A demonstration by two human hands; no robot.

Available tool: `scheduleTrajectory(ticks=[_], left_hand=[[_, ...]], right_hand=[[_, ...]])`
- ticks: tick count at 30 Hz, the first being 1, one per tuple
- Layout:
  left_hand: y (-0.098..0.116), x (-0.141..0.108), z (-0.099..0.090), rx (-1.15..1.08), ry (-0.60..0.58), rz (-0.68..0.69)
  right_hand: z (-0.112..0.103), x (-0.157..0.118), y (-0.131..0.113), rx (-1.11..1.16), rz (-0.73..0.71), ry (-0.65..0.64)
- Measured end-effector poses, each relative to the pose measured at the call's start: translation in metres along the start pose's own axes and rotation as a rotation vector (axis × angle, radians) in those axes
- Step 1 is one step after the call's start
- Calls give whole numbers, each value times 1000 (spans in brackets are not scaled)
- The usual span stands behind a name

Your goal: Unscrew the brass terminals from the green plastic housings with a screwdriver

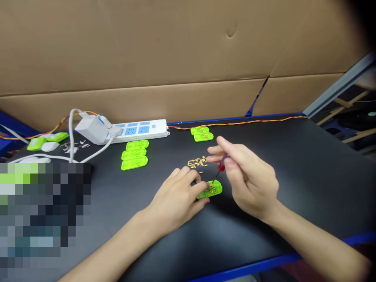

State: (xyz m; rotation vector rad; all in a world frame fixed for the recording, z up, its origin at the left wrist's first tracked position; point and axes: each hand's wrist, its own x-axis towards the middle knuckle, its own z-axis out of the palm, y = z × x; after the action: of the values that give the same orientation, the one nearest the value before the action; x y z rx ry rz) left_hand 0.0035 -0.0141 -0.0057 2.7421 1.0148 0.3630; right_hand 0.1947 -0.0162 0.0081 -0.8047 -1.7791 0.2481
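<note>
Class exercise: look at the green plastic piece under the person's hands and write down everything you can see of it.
The green plastic piece is a bright lime, flat, rounded-oblong moulding lying on the black table. Small brass-coloured bits sit in its top face. The left hand pins its near-left end with the fingertips; the right hand holds a red-handled tool whose thin tip points down to it. Its left part is hidden.

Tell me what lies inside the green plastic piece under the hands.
Small brass-coloured bits sit inside the flat green plastic piece, with the red-handled tool of the right hand pointing into it. The left hand covers its left end, hiding what is there.
</note>
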Motion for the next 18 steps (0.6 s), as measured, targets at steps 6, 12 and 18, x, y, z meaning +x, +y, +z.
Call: scheduleTrajectory(ticks=[6,12,18], left_hand=[[-1,-1,1,-11,-3,3],[-1,-1,1,-15,-13,-7],[-2,0,1,-22,-10,-7]], right_hand=[[1,-1,4,120,-1,45],[-1,0,-1,-14,2,70],[-2,-1,3,52,-48,91]])
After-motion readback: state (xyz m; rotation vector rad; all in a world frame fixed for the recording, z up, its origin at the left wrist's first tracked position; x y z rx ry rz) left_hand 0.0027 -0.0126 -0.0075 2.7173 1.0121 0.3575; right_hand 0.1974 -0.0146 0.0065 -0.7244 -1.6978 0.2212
